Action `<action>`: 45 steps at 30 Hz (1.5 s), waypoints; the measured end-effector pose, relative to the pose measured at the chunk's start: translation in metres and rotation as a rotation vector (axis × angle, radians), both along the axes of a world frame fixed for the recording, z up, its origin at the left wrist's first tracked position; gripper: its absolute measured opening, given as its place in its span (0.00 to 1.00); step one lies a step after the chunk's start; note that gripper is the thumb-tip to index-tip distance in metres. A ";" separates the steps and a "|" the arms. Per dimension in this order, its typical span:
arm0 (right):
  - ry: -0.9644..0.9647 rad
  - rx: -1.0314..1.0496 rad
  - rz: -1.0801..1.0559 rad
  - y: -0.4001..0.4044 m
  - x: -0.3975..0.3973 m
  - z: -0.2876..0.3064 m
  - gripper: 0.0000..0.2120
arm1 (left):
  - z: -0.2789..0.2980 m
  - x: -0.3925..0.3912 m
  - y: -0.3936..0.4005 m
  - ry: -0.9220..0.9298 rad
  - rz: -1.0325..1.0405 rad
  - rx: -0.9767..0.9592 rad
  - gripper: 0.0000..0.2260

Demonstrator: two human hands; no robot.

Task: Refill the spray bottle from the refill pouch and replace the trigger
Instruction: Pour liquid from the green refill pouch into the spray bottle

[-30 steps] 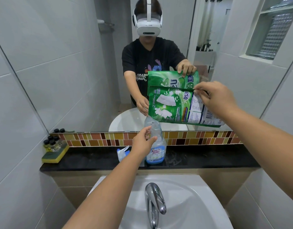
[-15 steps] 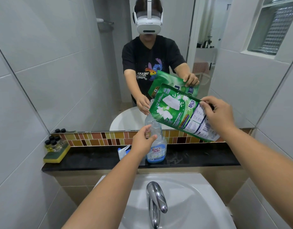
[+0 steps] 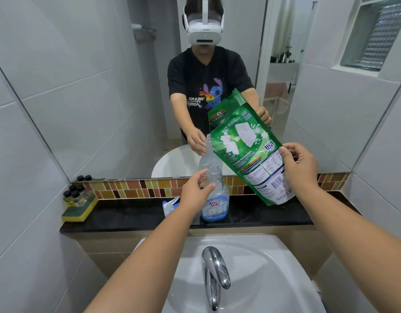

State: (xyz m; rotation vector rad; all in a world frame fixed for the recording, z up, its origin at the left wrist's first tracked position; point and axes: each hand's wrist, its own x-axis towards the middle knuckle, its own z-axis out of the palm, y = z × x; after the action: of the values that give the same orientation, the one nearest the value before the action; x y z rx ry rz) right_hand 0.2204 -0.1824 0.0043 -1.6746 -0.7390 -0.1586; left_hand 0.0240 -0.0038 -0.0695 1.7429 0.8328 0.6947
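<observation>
Bottle [image 3: 214, 195] stands uncapped on the ledge [image 3: 136, 219], left hand [image 3: 196, 190] curled round its neck to steady it. Right hand [image 3: 300, 167] pinches the pouch [image 3: 247, 154], tilted over the mouth — ready to pour (trigger [image 3: 170, 205] lies beside).

The left hand [image 3: 196, 190] hides most of the trigger [image 3: 170, 205] and part of the spray bottle [image 3: 214, 199].

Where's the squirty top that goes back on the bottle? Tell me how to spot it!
Find the black ledge under the mirror, above the white sink. The clear spray bottle stands there, held by the left hand. The trigger lies just left of it, partly hidden behind that wrist: the only white-and-blue plastic piece lying there.
</observation>
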 end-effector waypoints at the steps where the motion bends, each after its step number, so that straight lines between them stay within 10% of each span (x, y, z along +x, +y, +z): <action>1: 0.017 0.011 0.006 0.000 -0.001 -0.001 0.05 | 0.000 0.000 0.000 0.000 -0.002 0.000 0.25; 45: -0.136 -0.169 0.029 -0.006 0.011 0.037 0.06 | 0.002 -0.002 -0.004 0.010 -0.011 -0.032 0.26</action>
State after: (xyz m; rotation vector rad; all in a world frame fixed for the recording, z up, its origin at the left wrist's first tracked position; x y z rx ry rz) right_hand 0.2317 -0.1886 0.0416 -1.8255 -0.8997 -0.1957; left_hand 0.0218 -0.0079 -0.0677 1.7230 0.8360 0.6621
